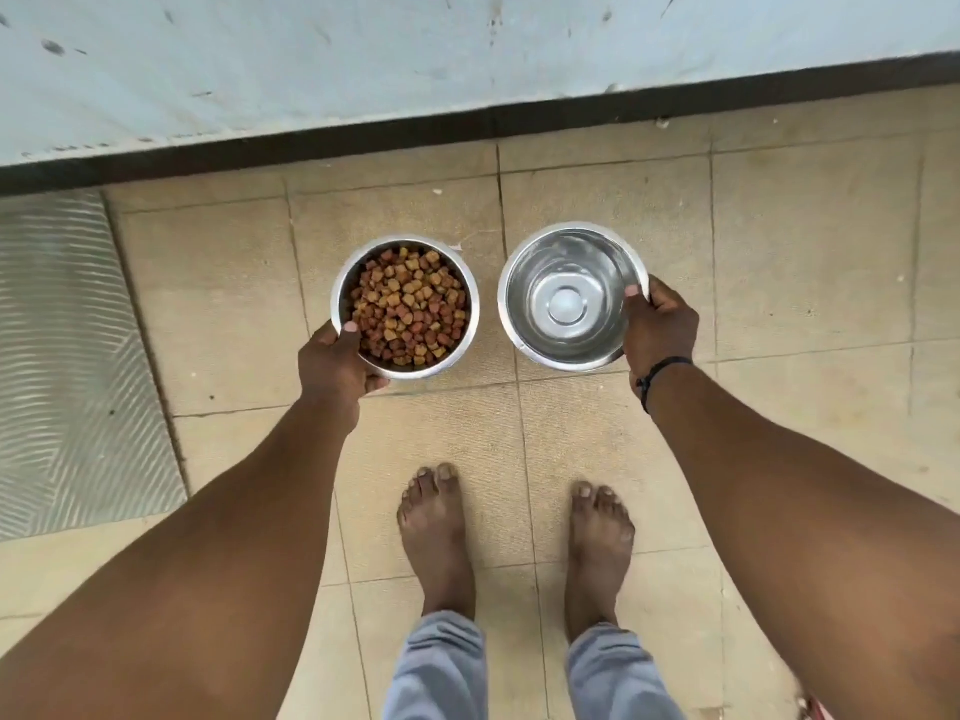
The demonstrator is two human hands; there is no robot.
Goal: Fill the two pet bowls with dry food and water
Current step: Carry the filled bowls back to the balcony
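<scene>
Steel gleams from two round metal pet bowls held side by side, a little apart, over a beige tiled floor [779,241] near a pale blue wall [363,59]. The left hand [332,363] grips the near-left rim of the round steel bowl of brown dry kibble [470,304], thumb hooked over the edge and fingers wrapped beneath. The right hand [660,327], a black cord bracelet [660,374] at its wrist, clasps the right rim of the round steel bowl of clear water [511,283] the same way. Two bare feet [439,532] stand just below the bowls; a grey ribbed mat [67,356] lies to the left
</scene>
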